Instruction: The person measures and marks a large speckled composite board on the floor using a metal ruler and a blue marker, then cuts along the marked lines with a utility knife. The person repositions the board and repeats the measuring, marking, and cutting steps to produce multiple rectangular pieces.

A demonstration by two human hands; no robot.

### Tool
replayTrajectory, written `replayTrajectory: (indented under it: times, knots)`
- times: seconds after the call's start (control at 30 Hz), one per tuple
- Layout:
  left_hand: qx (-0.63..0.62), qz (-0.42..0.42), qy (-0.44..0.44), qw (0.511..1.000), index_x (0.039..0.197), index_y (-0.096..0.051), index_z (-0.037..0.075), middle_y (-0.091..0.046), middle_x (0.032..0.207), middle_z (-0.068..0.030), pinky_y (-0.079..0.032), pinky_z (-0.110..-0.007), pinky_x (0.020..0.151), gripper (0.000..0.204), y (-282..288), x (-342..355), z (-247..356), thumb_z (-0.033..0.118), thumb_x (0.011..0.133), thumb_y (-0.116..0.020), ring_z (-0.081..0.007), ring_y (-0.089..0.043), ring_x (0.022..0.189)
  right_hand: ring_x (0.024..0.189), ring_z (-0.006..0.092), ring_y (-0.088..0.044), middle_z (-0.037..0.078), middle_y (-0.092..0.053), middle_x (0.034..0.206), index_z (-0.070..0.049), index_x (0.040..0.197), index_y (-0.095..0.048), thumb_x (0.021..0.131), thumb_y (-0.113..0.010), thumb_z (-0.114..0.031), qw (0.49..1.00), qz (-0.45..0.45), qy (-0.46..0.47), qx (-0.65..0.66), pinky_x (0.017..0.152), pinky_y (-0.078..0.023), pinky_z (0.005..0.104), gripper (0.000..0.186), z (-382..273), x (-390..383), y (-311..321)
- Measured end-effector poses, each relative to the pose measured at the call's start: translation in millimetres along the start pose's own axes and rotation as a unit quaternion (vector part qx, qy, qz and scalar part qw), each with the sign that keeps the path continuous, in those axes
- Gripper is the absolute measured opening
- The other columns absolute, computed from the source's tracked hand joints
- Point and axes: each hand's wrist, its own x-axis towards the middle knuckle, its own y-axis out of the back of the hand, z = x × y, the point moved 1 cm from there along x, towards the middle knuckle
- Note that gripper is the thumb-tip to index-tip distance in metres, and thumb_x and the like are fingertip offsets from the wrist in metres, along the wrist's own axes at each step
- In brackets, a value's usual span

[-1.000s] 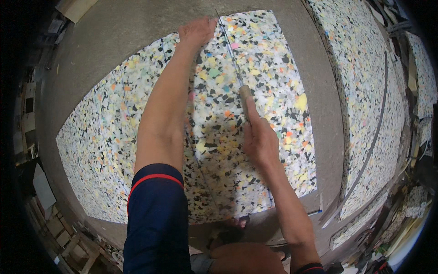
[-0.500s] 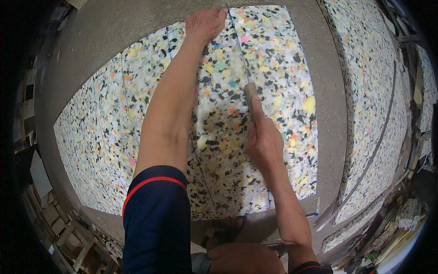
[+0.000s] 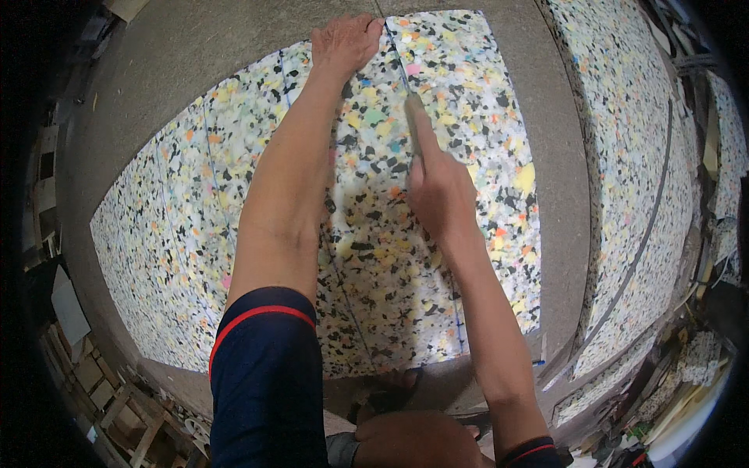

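Observation:
A large speckled foam sheet (image 3: pixel 374 273), white with black, yellow and orange bits, lies in front of me with blue lines drawn across it. My left hand (image 3: pixel 347 45) holds its far edge, fingers curled beside a dark line. A knife (image 3: pixel 416 125) with a wooden handle and a long thin blade is gripped in my right hand (image 3: pixel 443 191), the index finger stretched along the handle. The blade points away from me along that line and passes the far edge close to my left fingers. How deep it sits in the foam I cannot tell.
To the right lies another speckled foam slab (image 3: pixel 624 171) with a long dark curved strip (image 3: pixel 651 226) on it. A pen (image 3: pixel 538 362) rests by the sheet's near right corner. Wood pieces (image 3: pixel 101 382) are piled at the lower left, mixed scraps (image 3: pixel 694 366) at the right.
My right hand and the knife have moved away from me along the line, toward the far edge. The left hand stays at the edge.

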Motion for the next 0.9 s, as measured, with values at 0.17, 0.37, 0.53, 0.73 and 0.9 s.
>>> replayTrajectory:
  times: [0.17,0.37,0.53,0.73,0.9]
  knots:
    - [-0.040,-0.006,0.011,0.999,0.124,-0.071,0.016,-0.073,0.119,-0.0165,-0.043,-0.063,0.099,0.052,3,-3,-4,0.052,0.104,-0.039,-0.0402,-0.066,0.113,0.065,0.0357,-0.063,0.021,-0.065,0.074,-0.020,0.163,-0.028,0.094,-0.051,0.000,0.994,-0.067,-0.079,-0.013,0.063,-0.049,0.0481,0.076,-15,-7,10]
    - [-0.040,-0.027,0.027,0.998,0.124,-0.071,0.017,-0.073,0.119,-0.0157,-0.041,-0.064,0.101,0.051,8,-6,-6,0.052,0.104,-0.040,-0.0398,-0.066,0.114,0.074,0.0407,-0.067,0.026,-0.069,0.084,-0.017,0.161,-0.031,0.097,-0.050,-0.001,0.989,-0.094,-0.109,-0.016,0.070,-0.051,0.0512,0.069,-19,-40,21]
    - [-0.027,-0.026,0.019,0.999,0.124,-0.071,0.018,-0.073,0.119,-0.0155,-0.041,-0.064,0.099,0.051,10,0,7,0.054,0.104,-0.041,-0.0386,-0.067,0.112,0.067,0.0371,-0.064,0.022,-0.066,0.077,-0.020,0.162,-0.029,0.094,-0.054,-0.001,0.998,-0.032,-0.047,-0.042,0.061,-0.048,0.0485,0.075,-7,3,9]
    - [-0.027,-0.019,0.018,0.999,0.125,-0.071,0.018,-0.073,0.117,-0.0164,-0.042,-0.063,0.097,0.051,4,-4,-3,0.053,0.104,-0.041,-0.0391,-0.067,0.110,0.061,0.0334,-0.061,0.019,-0.064,0.072,-0.021,0.163,-0.028,0.091,-0.056,0.001,0.995,-0.062,-0.055,-0.054,0.055,-0.047,0.0455,0.081,-18,-26,26]
    - [-0.032,0.012,0.005,0.999,0.124,-0.071,0.017,-0.073,0.116,-0.0170,-0.042,-0.063,0.096,0.050,0,-6,-9,0.052,0.105,-0.041,-0.0398,-0.066,0.110,0.075,0.0405,-0.067,0.025,-0.069,0.087,-0.016,0.159,-0.037,0.096,-0.056,-0.005,0.993,-0.084,-0.074,-0.041,0.068,-0.052,0.0498,0.067,-20,-40,32]
